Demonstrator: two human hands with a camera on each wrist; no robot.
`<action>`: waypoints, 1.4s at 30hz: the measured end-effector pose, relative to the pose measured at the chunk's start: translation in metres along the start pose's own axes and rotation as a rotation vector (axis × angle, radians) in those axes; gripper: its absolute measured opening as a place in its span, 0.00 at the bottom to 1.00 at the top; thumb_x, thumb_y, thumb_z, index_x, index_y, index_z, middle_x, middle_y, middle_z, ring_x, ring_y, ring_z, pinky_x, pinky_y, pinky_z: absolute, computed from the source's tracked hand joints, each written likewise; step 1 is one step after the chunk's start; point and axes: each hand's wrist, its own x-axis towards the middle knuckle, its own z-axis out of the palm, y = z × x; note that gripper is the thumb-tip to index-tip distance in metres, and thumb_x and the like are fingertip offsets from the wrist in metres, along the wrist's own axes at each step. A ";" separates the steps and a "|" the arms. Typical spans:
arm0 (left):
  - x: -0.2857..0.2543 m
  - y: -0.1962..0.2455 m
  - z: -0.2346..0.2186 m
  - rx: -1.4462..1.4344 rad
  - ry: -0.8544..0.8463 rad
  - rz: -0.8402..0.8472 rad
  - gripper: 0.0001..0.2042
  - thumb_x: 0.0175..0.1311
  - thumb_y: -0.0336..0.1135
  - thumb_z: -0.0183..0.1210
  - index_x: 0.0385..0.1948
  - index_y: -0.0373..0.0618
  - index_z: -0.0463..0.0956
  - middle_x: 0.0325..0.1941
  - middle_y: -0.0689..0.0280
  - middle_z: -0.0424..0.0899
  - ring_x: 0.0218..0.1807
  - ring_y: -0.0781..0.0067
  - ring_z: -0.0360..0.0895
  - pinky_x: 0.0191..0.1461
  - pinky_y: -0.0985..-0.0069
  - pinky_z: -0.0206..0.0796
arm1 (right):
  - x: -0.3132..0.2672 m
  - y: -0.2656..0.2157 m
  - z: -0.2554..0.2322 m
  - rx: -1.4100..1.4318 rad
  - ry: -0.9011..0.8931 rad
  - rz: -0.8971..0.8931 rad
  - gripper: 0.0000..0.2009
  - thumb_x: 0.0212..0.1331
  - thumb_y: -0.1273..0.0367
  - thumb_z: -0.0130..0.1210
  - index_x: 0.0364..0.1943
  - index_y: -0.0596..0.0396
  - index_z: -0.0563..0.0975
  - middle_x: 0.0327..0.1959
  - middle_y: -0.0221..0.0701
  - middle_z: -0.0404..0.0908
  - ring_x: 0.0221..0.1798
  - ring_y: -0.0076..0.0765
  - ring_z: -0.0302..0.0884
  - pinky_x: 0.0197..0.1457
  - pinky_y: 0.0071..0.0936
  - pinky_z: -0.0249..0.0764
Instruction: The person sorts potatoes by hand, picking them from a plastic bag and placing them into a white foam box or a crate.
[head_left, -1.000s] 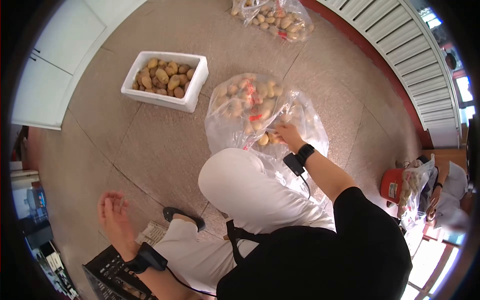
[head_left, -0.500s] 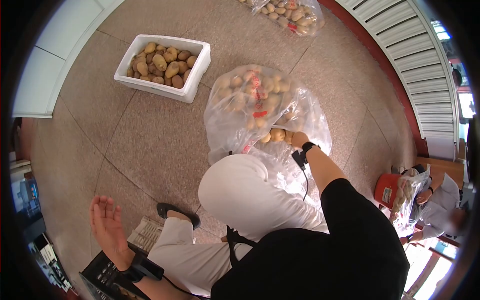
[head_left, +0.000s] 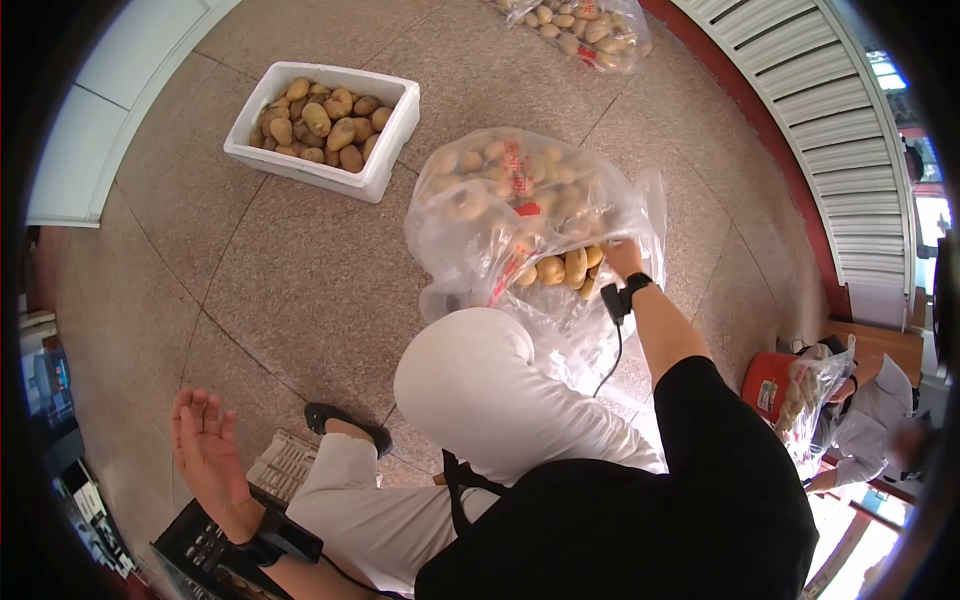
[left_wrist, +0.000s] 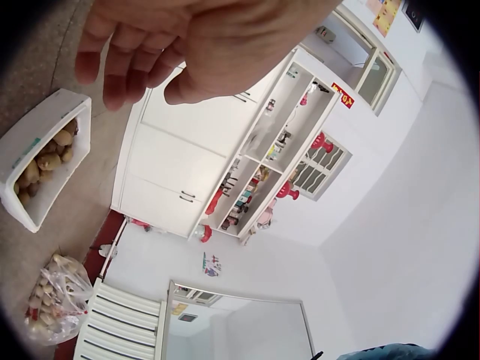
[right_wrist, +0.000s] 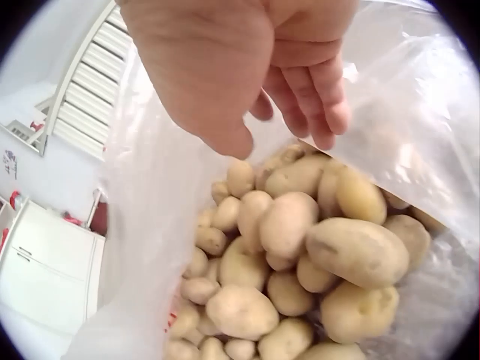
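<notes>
A clear plastic bag (head_left: 445,252) with red print lies on the floor in front of the knees, full of potatoes (head_left: 550,270) that show at its open mouth. My right hand (head_left: 627,258) reaches into that mouth. In the right wrist view its relaxed fingers (right_wrist: 322,101) hang over the potatoes, close to the plastic edge, and no potato shows in them. Out to the left, my left hand (head_left: 212,465) is raised with its palm up and fingers loosely extended, holding nothing. A white foam box (head_left: 385,178) of potatoes stands beyond the knees on the left.
Another potato bag (head_left: 612,45) lies at the far edge. A black crate (head_left: 190,545) stands below my left hand, beside a pale slatted piece (head_left: 283,465). On the right, a person sits near a red bucket (head_left: 768,385) with a potato bag. A white radiator (head_left: 800,105) lines the wall.
My right hand went deeper into the bag's mouth, then drew toward its right side; the mouth gapes wider, showing more potatoes. My left hand has turned palm up with fingers straighter.
</notes>
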 end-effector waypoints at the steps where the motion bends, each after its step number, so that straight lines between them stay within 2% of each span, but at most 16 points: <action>1: 0.000 -0.001 0.001 0.011 0.004 0.003 0.13 0.65 0.36 0.48 0.48 0.41 0.67 0.43 0.65 0.74 0.46 0.75 0.71 0.48 0.76 0.65 | -0.009 0.000 0.007 -0.170 -0.056 -0.050 0.22 0.43 0.54 0.58 0.32 0.62 0.78 0.19 0.41 0.79 0.29 0.43 0.80 0.38 0.33 0.74; 4: 0.001 -0.003 0.001 0.027 0.006 0.000 0.13 0.65 0.36 0.48 0.48 0.41 0.67 0.43 0.65 0.74 0.45 0.75 0.72 0.48 0.76 0.65 | -0.037 -0.006 0.030 0.006 -0.078 -0.169 0.29 0.42 0.54 0.58 0.47 0.60 0.71 0.35 0.51 0.78 0.42 0.51 0.76 0.45 0.40 0.71; 5: 0.001 -0.004 0.001 0.026 0.003 -0.003 0.13 0.65 0.35 0.48 0.48 0.41 0.67 0.43 0.64 0.74 0.45 0.75 0.72 0.48 0.76 0.65 | -0.042 -0.014 0.035 0.007 -0.081 -0.169 0.29 0.42 0.54 0.58 0.47 0.60 0.71 0.35 0.51 0.78 0.42 0.51 0.76 0.45 0.40 0.71; 7: 0.002 -0.005 0.003 0.028 0.004 -0.006 0.13 0.65 0.35 0.48 0.48 0.41 0.68 0.43 0.64 0.75 0.45 0.74 0.72 0.47 0.75 0.65 | -0.050 -0.034 0.036 0.019 -0.200 0.053 0.33 0.42 0.54 0.58 0.53 0.56 0.66 0.42 0.52 0.75 0.47 0.54 0.73 0.49 0.44 0.69; 12: 0.005 -0.008 0.000 0.028 0.009 -0.018 0.13 0.65 0.35 0.49 0.48 0.40 0.68 0.43 0.64 0.75 0.45 0.74 0.73 0.47 0.75 0.66 | -0.036 -0.031 0.065 -0.094 -0.197 0.025 0.32 0.43 0.53 0.58 0.52 0.55 0.66 0.41 0.50 0.76 0.47 0.56 0.73 0.51 0.44 0.68; 14: 0.006 -0.009 -0.003 0.053 -0.063 -0.035 0.15 0.65 0.37 0.49 0.50 0.43 0.67 0.45 0.66 0.74 0.47 0.76 0.71 0.49 0.75 0.64 | -0.018 -0.002 0.100 -0.235 -0.094 -0.063 0.31 0.43 0.52 0.57 0.51 0.53 0.67 0.36 0.46 0.78 0.39 0.50 0.77 0.41 0.38 0.74; 15: 0.006 -0.009 -0.004 0.054 -0.060 -0.036 0.15 0.65 0.37 0.49 0.50 0.43 0.67 0.45 0.66 0.74 0.47 0.76 0.71 0.49 0.75 0.64 | -0.024 -0.013 0.087 -0.235 -0.097 -0.065 0.31 0.43 0.52 0.57 0.51 0.53 0.67 0.36 0.46 0.78 0.39 0.50 0.77 0.41 0.38 0.74; 16: 0.007 -0.009 -0.004 0.049 -0.063 -0.038 0.15 0.65 0.37 0.49 0.50 0.43 0.67 0.45 0.67 0.74 0.47 0.76 0.71 0.49 0.75 0.64 | -0.031 -0.021 0.068 -0.104 -0.275 -0.008 0.30 0.42 0.52 0.57 0.50 0.52 0.67 0.34 0.43 0.79 0.33 0.45 0.78 0.34 0.35 0.75; 20: 0.005 -0.006 0.003 0.015 -0.069 -0.062 0.15 0.65 0.36 0.49 0.50 0.43 0.67 0.44 0.67 0.74 0.46 0.76 0.72 0.49 0.76 0.65 | -0.067 -0.025 0.030 0.202 -0.551 0.104 0.29 0.41 0.51 0.57 0.49 0.49 0.68 0.25 0.34 0.78 0.21 0.31 0.75 0.19 0.26 0.73; 22: 0.005 -0.008 0.004 0.016 -0.075 -0.066 0.15 0.65 0.36 0.49 0.50 0.43 0.67 0.44 0.67 0.74 0.46 0.76 0.72 0.48 0.76 0.65 | -0.073 -0.017 0.033 0.123 -0.569 0.131 0.31 0.39 0.54 0.59 0.50 0.49 0.66 0.30 0.35 0.78 0.27 0.33 0.77 0.22 0.30 0.75; 25: 0.006 -0.010 0.003 0.031 -0.088 -0.064 0.15 0.65 0.37 0.49 0.50 0.43 0.67 0.45 0.67 0.74 0.47 0.76 0.72 0.48 0.77 0.65 | -0.077 0.004 0.065 0.405 -0.558 0.218 0.35 0.35 0.64 0.63 0.53 0.48 0.60 0.45 0.38 0.71 0.40 0.39 0.74 0.24 0.37 0.76; 29: 0.007 -0.012 0.003 0.034 -0.104 -0.063 0.15 0.65 0.37 0.49 0.50 0.43 0.66 0.45 0.67 0.74 0.47 0.76 0.71 0.48 0.77 0.65 | -0.086 -0.016 0.081 0.587 -0.445 0.313 0.34 0.35 0.66 0.63 0.52 0.49 0.60 0.45 0.38 0.70 0.40 0.40 0.74 0.24 0.36 0.76; 32: 0.004 -0.011 0.006 0.041 -0.055 -0.071 0.15 0.64 0.36 0.49 0.50 0.42 0.66 0.45 0.66 0.74 0.46 0.75 0.72 0.47 0.76 0.65 | -0.077 -0.026 0.100 0.470 -0.411 0.291 0.33 0.35 0.66 0.64 0.49 0.54 0.60 0.43 0.41 0.71 0.38 0.42 0.74 0.25 0.40 0.76; 36: 0.002 -0.008 0.013 0.013 0.036 -0.054 0.14 0.64 0.34 0.49 0.47 0.38 0.67 0.41 0.63 0.75 0.43 0.73 0.73 0.44 0.76 0.67 | -0.057 -0.019 0.140 0.256 -0.387 0.098 0.30 0.33 0.65 0.64 0.43 0.60 0.62 0.33 0.48 0.75 0.35 0.47 0.76 0.37 0.38 0.74; 39: 0.006 -0.009 0.016 0.002 0.036 -0.066 0.13 0.63 0.34 0.50 0.46 0.38 0.67 0.40 0.62 0.75 0.42 0.72 0.74 0.44 0.76 0.67 | -0.074 -0.064 0.101 -0.088 -0.479 -0.172 0.32 0.37 0.60 0.61 0.46 0.61 0.61 0.34 0.54 0.76 0.37 0.54 0.76 0.39 0.41 0.71; 42: 0.003 -0.007 0.016 0.016 0.035 -0.074 0.13 0.63 0.34 0.50 0.45 0.37 0.69 0.38 0.62 0.76 0.40 0.72 0.75 0.43 0.76 0.68 | -0.088 -0.092 0.089 -0.288 -0.532 -0.284 0.28 0.45 0.53 0.55 0.45 0.61 0.65 0.34 0.49 0.78 0.41 0.53 0.76 0.44 0.42 0.71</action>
